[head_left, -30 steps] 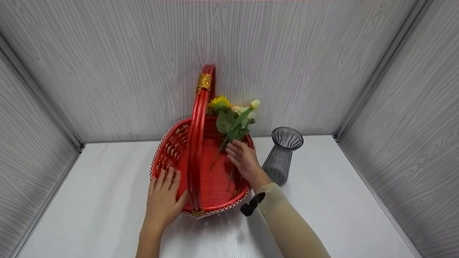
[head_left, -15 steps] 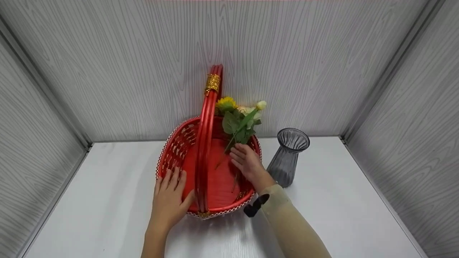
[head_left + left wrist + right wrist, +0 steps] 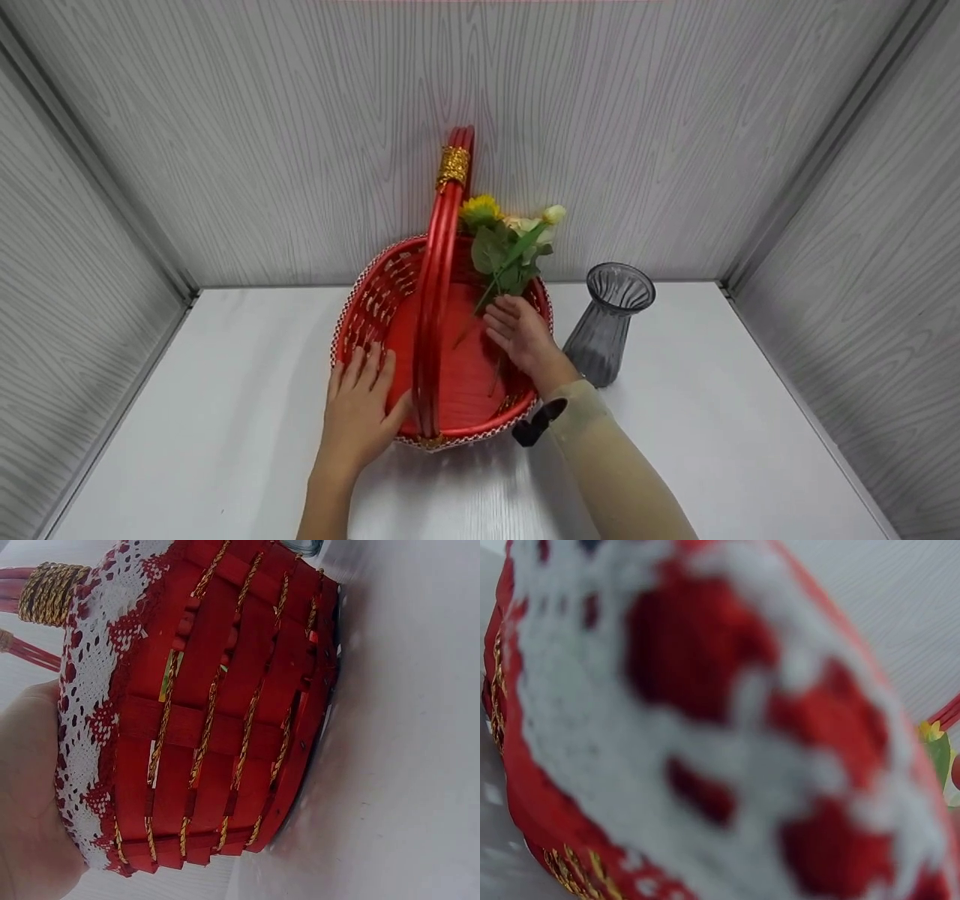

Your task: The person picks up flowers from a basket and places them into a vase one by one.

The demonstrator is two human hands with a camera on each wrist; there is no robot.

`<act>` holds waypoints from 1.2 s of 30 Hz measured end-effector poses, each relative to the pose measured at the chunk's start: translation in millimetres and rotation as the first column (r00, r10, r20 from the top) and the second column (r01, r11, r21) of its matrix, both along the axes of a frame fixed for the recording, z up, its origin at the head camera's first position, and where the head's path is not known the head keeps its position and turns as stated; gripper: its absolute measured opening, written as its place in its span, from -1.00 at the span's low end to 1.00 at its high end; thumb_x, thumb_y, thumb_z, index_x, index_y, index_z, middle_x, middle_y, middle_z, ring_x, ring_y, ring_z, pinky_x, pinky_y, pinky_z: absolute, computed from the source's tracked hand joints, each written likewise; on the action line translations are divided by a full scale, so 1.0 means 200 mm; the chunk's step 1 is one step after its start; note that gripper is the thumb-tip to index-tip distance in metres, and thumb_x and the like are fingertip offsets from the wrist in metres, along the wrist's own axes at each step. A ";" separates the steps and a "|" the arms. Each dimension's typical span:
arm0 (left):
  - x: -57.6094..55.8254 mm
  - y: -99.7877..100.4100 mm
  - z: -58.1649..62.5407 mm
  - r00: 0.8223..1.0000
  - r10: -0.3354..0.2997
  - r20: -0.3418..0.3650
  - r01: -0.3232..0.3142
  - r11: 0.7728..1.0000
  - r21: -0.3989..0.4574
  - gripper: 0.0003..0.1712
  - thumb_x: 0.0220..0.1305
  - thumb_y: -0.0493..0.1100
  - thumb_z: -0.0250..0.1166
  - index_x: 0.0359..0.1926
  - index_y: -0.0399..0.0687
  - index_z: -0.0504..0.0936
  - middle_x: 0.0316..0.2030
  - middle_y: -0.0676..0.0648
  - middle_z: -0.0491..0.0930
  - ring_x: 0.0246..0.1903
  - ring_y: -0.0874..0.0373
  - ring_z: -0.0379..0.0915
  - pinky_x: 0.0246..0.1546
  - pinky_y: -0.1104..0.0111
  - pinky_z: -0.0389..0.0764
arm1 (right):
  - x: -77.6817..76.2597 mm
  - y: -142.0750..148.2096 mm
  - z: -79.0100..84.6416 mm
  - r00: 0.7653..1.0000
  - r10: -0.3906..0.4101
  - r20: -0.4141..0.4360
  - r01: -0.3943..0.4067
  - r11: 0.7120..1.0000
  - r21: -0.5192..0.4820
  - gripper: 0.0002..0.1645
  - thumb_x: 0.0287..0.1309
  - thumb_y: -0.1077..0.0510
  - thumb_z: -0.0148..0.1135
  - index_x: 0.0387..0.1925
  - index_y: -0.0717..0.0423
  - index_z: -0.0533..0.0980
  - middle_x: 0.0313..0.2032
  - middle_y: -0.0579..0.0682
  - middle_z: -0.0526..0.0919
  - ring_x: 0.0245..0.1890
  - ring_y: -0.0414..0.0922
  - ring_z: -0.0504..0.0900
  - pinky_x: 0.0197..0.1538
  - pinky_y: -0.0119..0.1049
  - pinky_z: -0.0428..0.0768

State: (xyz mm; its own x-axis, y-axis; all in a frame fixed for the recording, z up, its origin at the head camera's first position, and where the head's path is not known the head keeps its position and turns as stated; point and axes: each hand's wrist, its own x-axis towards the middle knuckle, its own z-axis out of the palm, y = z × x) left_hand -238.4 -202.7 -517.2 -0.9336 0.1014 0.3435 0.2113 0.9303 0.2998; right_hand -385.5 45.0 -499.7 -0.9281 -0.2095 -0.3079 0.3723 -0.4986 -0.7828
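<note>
A red woven basket [image 3: 457, 390] with a tall hooped handle [image 3: 431, 300] stands on the table. My left hand [image 3: 356, 412] rests over its near left rim, fingers straight and spread against the inside. In the left wrist view, the heel of that hand [image 3: 30, 787] lies against the lace-trimmed rim. My right hand [image 3: 525, 337] reaches over the right rim, fingers fairly straight, beside the flower stems. Those flowers lean in the basket's far right: a sunflower [image 3: 481, 208], a pale rose [image 3: 529, 228] and a white tulip bud [image 3: 553, 214]. The stems are partly hidden behind my right hand.
A grey ribbed glass vase [image 3: 604, 330] stands just right of the basket, close to my right wrist. Behind is a grey wood-grain wall [image 3: 300, 150], with side walls at both edges. The white table [image 3: 712, 435] extends on either side.
The head view has shifted, so basket, vase and hands all appear farther right in it. Both hands keep about the same place on the basket, and the flowers keep their lean.
</note>
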 end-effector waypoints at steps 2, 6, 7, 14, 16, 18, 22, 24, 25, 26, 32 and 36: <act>0.00 0.00 0.00 1.000 -0.002 0.003 0.002 1.000 0.000 -0.21 0.38 0.19 0.12 0.46 -0.16 0.31 0.47 -0.27 0.21 0.50 -0.26 -0.02 0.49 -0.16 -0.17 | -0.01 0.00 0.00 1.000 0.006 0.004 -0.006 1.000 0.000 -0.31 0.45 0.00 -0.02 0.45 0.29 0.20 0.43 0.23 0.31 0.44 0.11 0.29 0.46 -0.06 0.28; 0.00 -0.01 0.00 1.000 0.002 -0.003 -0.002 1.000 -0.002 -0.23 0.38 0.16 0.13 0.45 -0.18 0.32 0.46 -0.28 0.23 0.49 -0.26 0.00 0.48 -0.17 -0.14 | -0.01 -0.01 0.00 1.000 0.026 0.001 -0.026 1.000 -0.015 -0.31 0.46 0.00 -0.02 0.46 0.28 0.20 0.43 0.22 0.30 0.45 0.10 0.28 0.47 -0.06 0.26; 0.00 -0.01 0.00 1.000 0.002 -0.004 -0.002 1.000 -0.002 -0.24 0.38 0.15 0.13 0.45 -0.18 0.33 0.45 -0.28 0.24 0.49 -0.26 0.00 0.48 -0.17 -0.13 | -0.01 -0.02 0.00 1.000 0.031 0.003 -0.031 0.999 -0.019 -0.31 0.46 0.00 -0.02 0.46 0.27 0.19 0.43 0.22 0.30 0.45 0.10 0.28 0.47 -0.07 0.26; 0.02 -0.01 -0.01 1.000 0.011 -0.004 -0.011 1.000 -0.003 -0.23 0.35 0.14 0.16 0.44 -0.18 0.34 0.44 -0.27 0.27 0.47 -0.27 0.05 0.47 -0.19 -0.11 | -0.02 -0.03 0.03 0.998 0.019 0.065 -0.014 0.997 -0.071 -0.31 0.47 0.02 -0.07 0.48 0.27 0.16 0.45 0.22 0.28 0.46 0.09 0.26 0.47 -0.09 0.26; 0.02 -0.01 -0.02 1.000 0.016 0.005 -0.016 1.000 -0.002 -0.22 0.35 0.15 0.16 0.45 -0.16 0.33 0.44 -0.26 0.26 0.48 -0.26 0.03 0.47 -0.18 -0.12 | -0.02 -0.03 0.05 0.996 0.001 0.090 0.007 0.995 -0.095 -0.31 0.47 0.03 -0.07 0.48 0.28 0.16 0.45 0.22 0.27 0.47 0.09 0.25 0.47 -0.09 0.25; 0.02 0.00 -0.02 1.000 0.016 0.010 -0.016 1.000 0.000 -0.22 0.35 0.16 0.15 0.45 -0.16 0.32 0.45 -0.26 0.26 0.49 -0.26 0.02 0.48 -0.18 -0.13 | -0.04 -0.03 0.07 0.993 -0.014 0.114 0.028 0.993 -0.119 -0.32 0.47 0.04 -0.07 0.48 0.27 0.16 0.46 0.21 0.26 0.47 0.08 0.25 0.48 -0.09 0.24; 0.01 0.01 -0.01 1.000 0.014 0.014 -0.014 1.000 0.002 -0.22 0.35 0.16 0.15 0.45 -0.16 0.32 0.45 -0.26 0.26 0.49 -0.25 0.01 0.48 -0.18 -0.14 | -0.06 -0.03 0.09 0.989 -0.032 0.146 0.053 0.988 -0.142 -0.31 0.47 0.05 -0.08 0.49 0.28 0.14 0.47 0.20 0.24 0.48 0.07 0.23 0.49 -0.10 0.23; 0.01 0.02 -0.01 1.000 0.010 0.007 -0.010 1.000 0.001 -0.22 0.35 0.16 0.14 0.45 -0.17 0.33 0.44 -0.26 0.27 0.49 -0.26 0.01 0.48 -0.18 -0.13 | -0.08 -0.03 0.09 0.985 -0.049 0.164 0.072 0.988 -0.140 -0.32 0.47 0.06 -0.08 0.48 0.28 0.16 0.46 0.20 0.25 0.47 0.07 0.24 0.48 -0.11 0.24; 0.01 0.02 -0.01 1.000 0.008 0.005 -0.008 1.000 0.001 -0.22 0.35 0.16 0.14 0.45 -0.17 0.33 0.44 -0.26 0.27 0.49 -0.26 0.02 0.48 -0.18 -0.13 | -0.08 -0.04 0.08 0.983 -0.059 0.175 0.084 0.987 -0.138 -0.33 0.46 0.06 -0.08 0.47 0.28 0.17 0.46 0.20 0.26 0.47 0.07 0.25 0.47 -0.11 0.26; 0.01 0.02 -0.01 1.000 0.006 0.003 -0.006 1.000 0.001 -0.23 0.36 0.16 0.14 0.44 -0.17 0.34 0.44 -0.26 0.27 0.48 -0.26 0.02 0.47 -0.18 -0.12 | -0.09 -0.04 0.08 0.980 -0.069 0.187 0.096 0.985 -0.141 -0.33 0.46 0.06 -0.08 0.47 0.28 0.18 0.45 0.20 0.26 0.46 0.07 0.25 0.47 -0.11 0.26; 0.02 0.03 -0.01 1.000 -0.001 0.002 0.001 1.000 -0.001 -0.24 0.37 0.16 0.12 0.45 -0.17 0.33 0.45 -0.26 0.26 0.49 -0.26 0.02 0.48 -0.17 -0.13 | -0.10 -0.06 0.04 0.967 -0.082 0.243 0.130 0.973 -0.191 -0.34 0.47 0.08 -0.10 0.48 0.27 0.16 0.49 0.19 0.18 0.49 0.08 0.18 0.49 -0.10 0.22; 0.03 0.04 -0.01 1.000 -0.007 0.006 0.007 1.000 0.000 -0.24 0.38 0.16 0.12 0.45 -0.16 0.33 0.45 -0.25 0.25 0.49 -0.26 0.02 0.48 -0.17 -0.13 | -0.10 -0.06 0.01 0.963 -0.092 0.254 0.149 0.966 -0.212 -0.37 0.47 0.09 -0.10 0.47 0.25 0.19 0.49 0.18 0.17 0.50 0.08 0.17 0.49 -0.09 0.21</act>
State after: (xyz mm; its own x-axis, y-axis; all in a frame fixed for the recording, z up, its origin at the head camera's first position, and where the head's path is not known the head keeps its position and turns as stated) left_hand -232.1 -194.2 -519.7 -0.9348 0.1085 0.3383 0.2166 0.9288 0.3006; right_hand -405.2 32.3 -496.9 -0.8553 -0.1911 -0.4815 0.4607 -0.7056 -0.5384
